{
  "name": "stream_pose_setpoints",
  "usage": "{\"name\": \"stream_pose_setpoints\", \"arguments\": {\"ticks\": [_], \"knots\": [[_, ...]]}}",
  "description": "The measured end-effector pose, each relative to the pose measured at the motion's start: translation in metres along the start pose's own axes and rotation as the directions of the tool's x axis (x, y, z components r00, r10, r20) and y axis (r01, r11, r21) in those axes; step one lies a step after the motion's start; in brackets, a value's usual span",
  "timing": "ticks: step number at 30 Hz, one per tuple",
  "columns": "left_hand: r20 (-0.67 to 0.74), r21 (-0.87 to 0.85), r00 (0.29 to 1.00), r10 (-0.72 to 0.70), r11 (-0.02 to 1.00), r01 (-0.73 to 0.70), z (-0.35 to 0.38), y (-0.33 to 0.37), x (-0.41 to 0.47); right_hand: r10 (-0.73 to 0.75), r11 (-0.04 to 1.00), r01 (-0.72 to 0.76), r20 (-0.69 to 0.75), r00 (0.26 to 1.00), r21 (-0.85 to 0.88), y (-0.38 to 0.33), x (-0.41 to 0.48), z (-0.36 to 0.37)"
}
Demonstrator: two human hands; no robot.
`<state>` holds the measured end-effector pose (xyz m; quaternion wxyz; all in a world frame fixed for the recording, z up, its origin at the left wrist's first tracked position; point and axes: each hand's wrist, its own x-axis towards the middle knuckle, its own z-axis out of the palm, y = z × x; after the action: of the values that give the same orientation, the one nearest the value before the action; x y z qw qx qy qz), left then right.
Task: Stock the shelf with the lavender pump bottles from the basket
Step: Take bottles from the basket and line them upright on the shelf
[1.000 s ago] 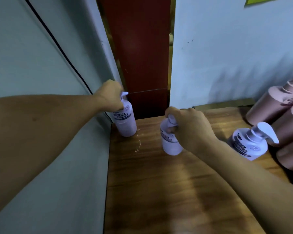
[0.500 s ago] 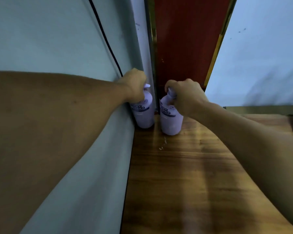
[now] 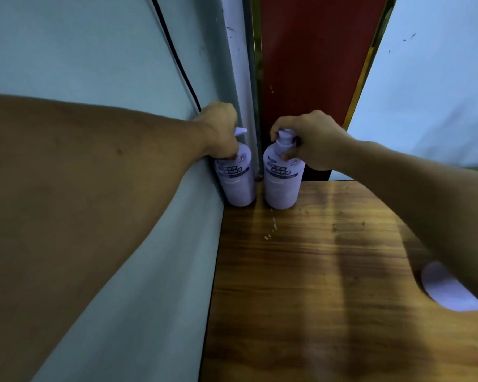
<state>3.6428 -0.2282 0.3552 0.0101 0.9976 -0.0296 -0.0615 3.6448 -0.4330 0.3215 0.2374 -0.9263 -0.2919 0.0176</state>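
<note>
Two lavender pump bottles stand upright side by side at the back left corner of the wooden shelf [image 3: 315,271]. My left hand [image 3: 221,128] grips the pump neck of the left bottle [image 3: 238,183], which sits against the grey side wall. My right hand [image 3: 307,139] grips the pump head of the right bottle [image 3: 280,186]. A narrow gap separates the two bottles. A third lavender bottle [image 3: 447,290] lies at the right edge, partly hidden by my right forearm. The basket is out of view.
A grey side wall [image 3: 122,64] with a black cable bounds the shelf on the left. Behind the bottles is a red panel [image 3: 309,64] with a gold edge, and a pale wall [image 3: 431,92] to its right. Small white specks lie on the wood.
The right bottle has been moved left and back to stand next to the left bottle in the corner. The view has shifted left and closer, so the bottles at the right are mostly out of view.
</note>
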Motion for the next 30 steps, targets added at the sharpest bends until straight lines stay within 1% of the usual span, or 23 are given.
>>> {"name": "stream_pose_setpoints", "arguments": {"ticks": [3,7,12,16,17,18,19,20,21,22,23,24,25,27,28,29,30], "knots": [[-0.006,-0.003,1.000,-0.003,1.000,0.003,-0.001,0.001,-0.001,-0.022,0.999,0.022,-0.011,1.000,0.027,-0.001,0.000,0.005],[0.003,0.011,1.000,0.005,1.000,-0.005,-0.004,0.003,-0.004,-0.086,0.996,0.086,0.070,0.994,0.009,-0.009,0.011,0.009],[0.018,0.033,1.000,0.017,0.999,-0.018,-0.005,0.006,-0.006,-0.028,0.997,0.019,0.129,0.991,0.071,-0.004,0.024,0.002],[-0.018,0.055,0.999,0.037,0.998,-0.036,-0.003,0.003,-0.004,-0.002,0.997,-0.008,0.143,0.990,0.072,-0.006,0.025,0.004],[-0.029,0.060,0.999,0.045,0.997,-0.043,-0.002,0.003,-0.003,0.025,0.992,-0.040,0.125,0.992,0.118,-0.005,0.022,0.004],[-0.039,0.061,0.998,0.053,0.997,-0.051,-0.001,0.002,-0.002,0.084,0.970,-0.104,0.101,0.991,0.220,-0.003,0.016,0.003],[-0.045,0.066,0.997,0.064,0.996,-0.061,0.000,0.001,-0.001,0.179,0.911,-0.191,0.066,0.982,0.366,-0.004,0.007,0.000],[-0.044,0.081,0.996,0.076,0.994,-0.073,0.001,0.002,0.000,0.295,0.816,-0.259,0.013,0.955,0.517,-0.005,-0.003,-0.003],[-0.044,0.108,0.995,0.088,0.991,-0.083,0.001,0.001,0.000,0.407,0.734,-0.280,-0.071,0.911,0.619,-0.008,-0.014,-0.007],[-0.048,0.132,0.994,0.100,0.987,-0.093,0.002,0.002,0.000,0.492,0.708,-0.275,-0.174,0.853,0.651,-0.011,-0.030,-0.014],[-0.058,0.142,0.993,0.104,0.985,-0.095,0.003,0.002,0.001,0.532,0.725,-0.262,-0.278,0.800,0.637,-0.013,-0.047,-0.022],[-0.066,0.142,0.992,0.103,0.985,-0.093,0.003,0.001,0.001,0.533,0.755,-0.229,-0.372,0.760,0.614,-0.014,-0.067,-0.031],[-0.066,0.142,0.993,0.100,0.986,-0.090,0.003,0.001,0.002,0.511,0.788,-0.195,-0.444,0.736,0.584,-0.016,-0.090,-0.043],[-0.070,0.143,0.993,0.096,0.986,-0.085,0.003,0.001,0.001,0.467,0.843,-0.179,-0.526,0.711,0.507,-0.017,-0.137,-0.069],[-0.077,0.129,0.993,0.089,0.988,-0.079,0.004,0.001,0.000,0.449,0.870,-0.204,-0.551,0.703,0.448,-0.015,-0.160,-0.083],[-0.078,0.111,0.994,0.079,0.991,-0.070,0.005,0.001,0.000,0.437,0.891,-0.259,-0.549,0.713,0.372,-0.011,-0.182,-0.097],[-0.078,0.095,0.994,0.071,0.994,-0.063,0.006,0.002,-0.001,0.436,0.900,-0.348,-0.519,0.735,0.263,-0.003,-0.201,-0.109]]}}
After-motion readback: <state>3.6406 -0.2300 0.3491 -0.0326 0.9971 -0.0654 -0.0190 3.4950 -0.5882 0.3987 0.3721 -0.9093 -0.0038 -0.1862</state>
